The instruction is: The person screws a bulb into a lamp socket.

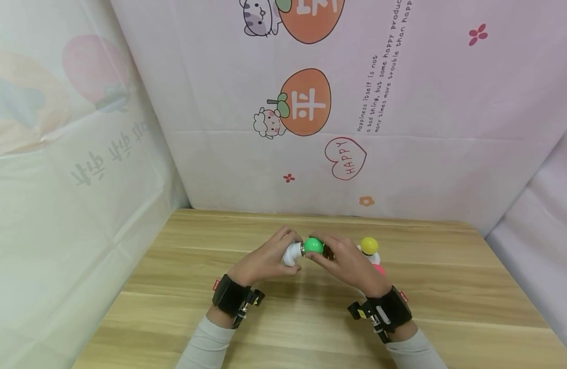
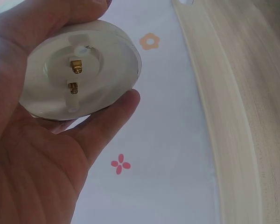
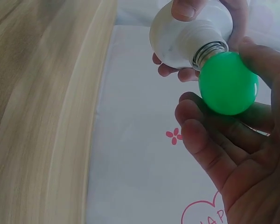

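My left hand [image 1: 265, 260] grips a white lamp socket [image 1: 291, 254] over the table, tipped on its side with its mouth to the right. The left wrist view shows the socket's round underside [image 2: 119, 70], with two brass contacts, and the thumb and fingers about its rim. A small round green bulb [image 1: 313, 245] is pinched between thumb and fingers of my right hand [image 1: 350, 260]. In the right wrist view, the bulb's metal screw base [image 3: 209, 52] sits at the socket's mouth, partly inside it, in line with the socket.
To the right of my right hand, a yellow bulb [image 1: 369, 245] stands upright in a white socket [image 1: 375, 259]. A pink round thing [image 1: 379, 269] shows in part behind the right hand. The wooden table [image 1: 306, 328] ends at a printed cloth wall [image 1: 246, 174] at the back.
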`<state>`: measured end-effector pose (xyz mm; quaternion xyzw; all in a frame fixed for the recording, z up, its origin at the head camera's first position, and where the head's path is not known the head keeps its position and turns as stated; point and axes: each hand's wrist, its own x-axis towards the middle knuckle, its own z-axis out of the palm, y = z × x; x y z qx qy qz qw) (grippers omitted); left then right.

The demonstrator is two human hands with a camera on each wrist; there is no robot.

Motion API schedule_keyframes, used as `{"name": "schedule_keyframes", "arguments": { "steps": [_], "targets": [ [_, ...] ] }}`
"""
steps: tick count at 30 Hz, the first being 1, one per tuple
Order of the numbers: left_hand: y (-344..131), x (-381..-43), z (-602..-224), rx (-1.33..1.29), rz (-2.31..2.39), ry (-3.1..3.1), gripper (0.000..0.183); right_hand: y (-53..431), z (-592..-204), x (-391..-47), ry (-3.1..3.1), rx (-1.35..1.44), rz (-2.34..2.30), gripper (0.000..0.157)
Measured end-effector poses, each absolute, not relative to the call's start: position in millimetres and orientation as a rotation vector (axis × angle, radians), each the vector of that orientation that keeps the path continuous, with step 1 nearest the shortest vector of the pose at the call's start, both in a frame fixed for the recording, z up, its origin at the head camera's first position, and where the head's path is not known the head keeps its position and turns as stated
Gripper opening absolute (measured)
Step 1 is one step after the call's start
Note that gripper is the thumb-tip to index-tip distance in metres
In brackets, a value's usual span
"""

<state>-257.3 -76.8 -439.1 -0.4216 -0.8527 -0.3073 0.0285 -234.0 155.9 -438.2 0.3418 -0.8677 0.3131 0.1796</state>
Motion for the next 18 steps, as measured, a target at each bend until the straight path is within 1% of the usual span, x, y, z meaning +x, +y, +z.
{"name": "schedule_keyframes", "arguments": {
  "steps": [7, 9, 14, 16, 18],
  "targets": [
    [-76.9, -257.1, -439.1, -1.307, -0.938, -2.628, 0.046, 156.4, -438.3, -234.1, -2.457, 0.935, 0.843, 0.057],
    [-77.2, -257.4, -439.4, -1.312, -0.939, -2.623, 0.046, 156.3, -438.6, -234.9, -2.439, 0.954, 0.854, 0.06],
    [-77.6, -258.1, -440.1, -1.31, -0.943, -2.61, 0.046, 156.3, -438.5, -236.2, -2.386, 1.029, 0.896, 0.049],
    [-77.7, -258.3, -440.2, -1.302, -0.944, -2.608, 0.046, 156.8, -438.4, -236.0, -2.373, 1.056, 0.902, 0.049],
    [-77.9, -258.1, -440.1, -1.297, -0.952, -2.605, 0.046, 157.3, -438.3, -235.5, -2.371, 1.075, 0.9, 0.052]
  ]
}}
